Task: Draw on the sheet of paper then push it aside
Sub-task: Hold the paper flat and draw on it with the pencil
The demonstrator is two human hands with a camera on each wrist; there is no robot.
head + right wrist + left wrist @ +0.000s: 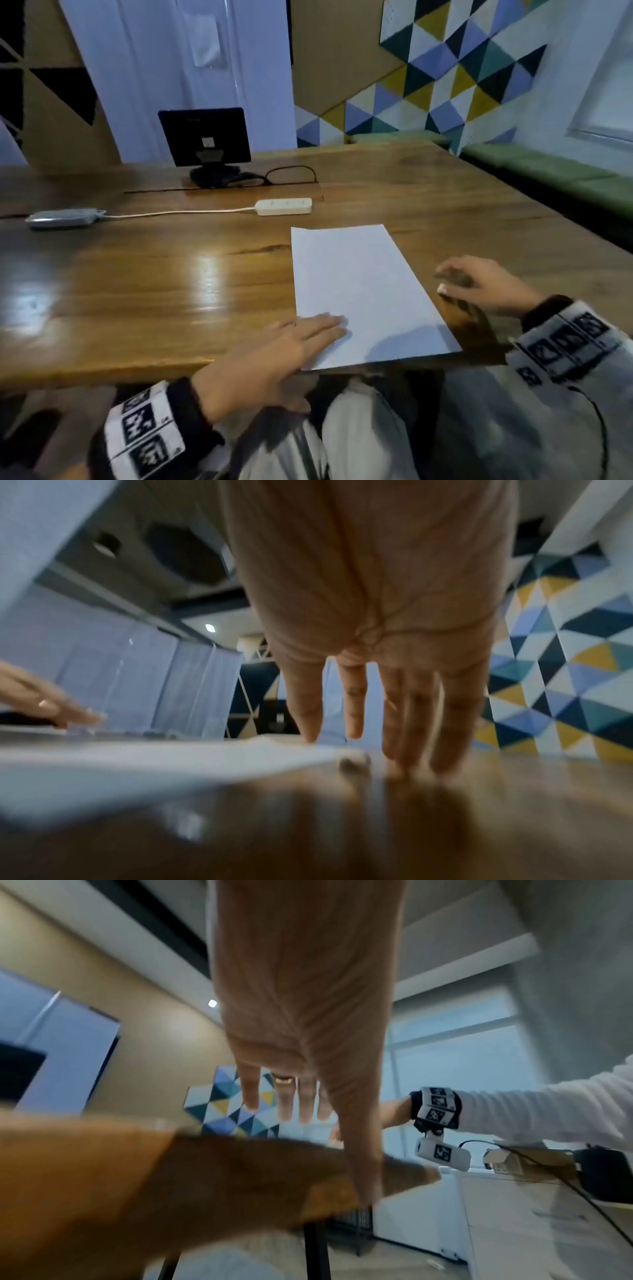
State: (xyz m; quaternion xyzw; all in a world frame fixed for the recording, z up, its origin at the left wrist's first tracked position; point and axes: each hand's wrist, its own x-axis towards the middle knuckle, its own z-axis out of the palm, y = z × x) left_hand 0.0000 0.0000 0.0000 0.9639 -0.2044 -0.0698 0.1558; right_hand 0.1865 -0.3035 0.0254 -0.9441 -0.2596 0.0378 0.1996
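Note:
A blank white sheet of paper [359, 284] lies on the wooden table [171, 274] near its front edge. My left hand [318, 332] rests flat on the sheet's near left corner with straight fingers. My right hand [479, 284] hovers at the sheet's right edge, over a blurred dark pen-like thing [452, 282] with a pale tip. In the right wrist view its fingers [411, 723] reach down straight and touch the table beside the paper [171, 761]. A small round end [352, 761] lies between them. I see nothing gripped.
A white power strip [283, 206] with its cord lies just beyond the paper. Behind it are glasses [291, 174] and a small black screen on a stand [205, 137]. A grey adapter [61, 218] sits far left. A green bench [548, 174] runs along the right side.

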